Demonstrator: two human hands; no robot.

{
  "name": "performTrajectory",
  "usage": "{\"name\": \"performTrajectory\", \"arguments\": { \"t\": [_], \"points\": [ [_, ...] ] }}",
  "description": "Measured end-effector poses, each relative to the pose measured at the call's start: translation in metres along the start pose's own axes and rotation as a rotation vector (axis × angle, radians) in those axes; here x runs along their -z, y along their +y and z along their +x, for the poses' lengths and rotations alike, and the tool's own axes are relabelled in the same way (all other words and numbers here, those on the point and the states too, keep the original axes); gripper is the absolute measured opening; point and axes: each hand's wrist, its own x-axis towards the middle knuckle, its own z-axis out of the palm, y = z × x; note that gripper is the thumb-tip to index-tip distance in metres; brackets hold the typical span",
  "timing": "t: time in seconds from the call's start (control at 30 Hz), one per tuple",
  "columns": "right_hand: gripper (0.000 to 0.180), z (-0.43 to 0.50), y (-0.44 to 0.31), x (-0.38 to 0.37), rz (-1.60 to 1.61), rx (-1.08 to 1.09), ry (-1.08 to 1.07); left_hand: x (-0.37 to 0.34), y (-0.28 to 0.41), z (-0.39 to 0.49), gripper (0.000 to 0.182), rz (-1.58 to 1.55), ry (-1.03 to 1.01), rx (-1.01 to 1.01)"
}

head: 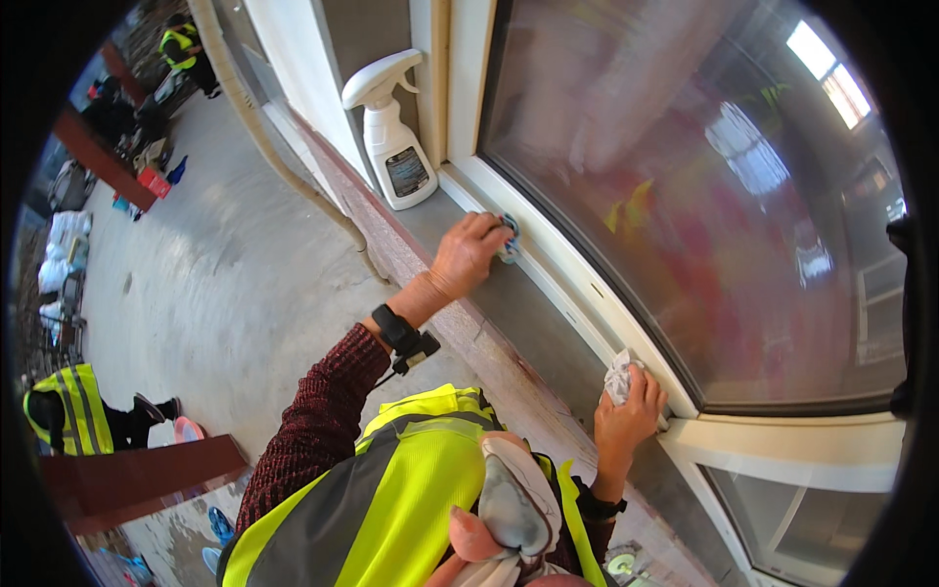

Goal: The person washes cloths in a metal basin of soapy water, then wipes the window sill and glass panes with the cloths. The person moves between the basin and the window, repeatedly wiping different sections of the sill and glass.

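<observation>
My left hand (472, 249) grips a small bluish cloth (508, 238) against the lower rail of the white window frame (546, 253). Farther right along the same frame, my right hand (629, 412) holds a crumpled white cloth or paper wad (620, 376), close to the frame's corner. A dark-edged glass pane (660, 205) with reflections stands beyond both hands. On the grey sill (513, 319), past my left hand, a white spray bottle (396, 147) stands upright with a dark label.
A pale hose (293, 172) runs down to the concrete floor (183, 271) at left. Two people in yellow vests, one standing (180, 48) and one low down (73, 411), are some way off. Dark red beams (147, 480) and a red box (154, 182) are there too.
</observation>
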Motion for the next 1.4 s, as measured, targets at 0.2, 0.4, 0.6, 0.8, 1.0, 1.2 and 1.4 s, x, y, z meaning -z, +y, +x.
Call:
{"name": "performTrajectory", "arguments": {
  "t": [0.2,0.4,0.6,0.8,1.0,1.2,1.4],
  "points": [
    [0.043,-0.001,0.005,0.005,0.043,0.037,-0.007,-0.023,0.068,-0.015,0.045,-0.295,-0.047,0.166],
    [0.051,-0.004,0.011,0.006,0.096,0.043,-0.012,-0.056,0.138,-0.021,0.042,-0.458,-0.106,0.112],
    [0.056,-0.006,0.014,0.011,0.119,0.070,-0.004,-0.052,0.163,-0.014,0.036,-0.745,-0.301,0.202],
    [0.052,-0.012,0.018,0.004,0.098,0.099,0.051,-0.009,0.122,-0.040,0.032,-0.926,-0.206,0.443],
    [0.036,-0.015,0.000,-0.014,0.275,-0.053,0.148,0.050,0.057,-0.085,0.030,-1.024,-0.151,0.886],
    [0.035,-0.012,-0.082,-0.046,0.591,-0.107,0.065,0.118,-0.006,-0.132,0.030,-1.069,-0.056,1.058],
    [0.036,0.006,-0.182,-0.088,0.850,-0.039,-0.127,0.192,-0.071,-0.202,0.030,-0.969,0.028,1.210]
  ]
}}
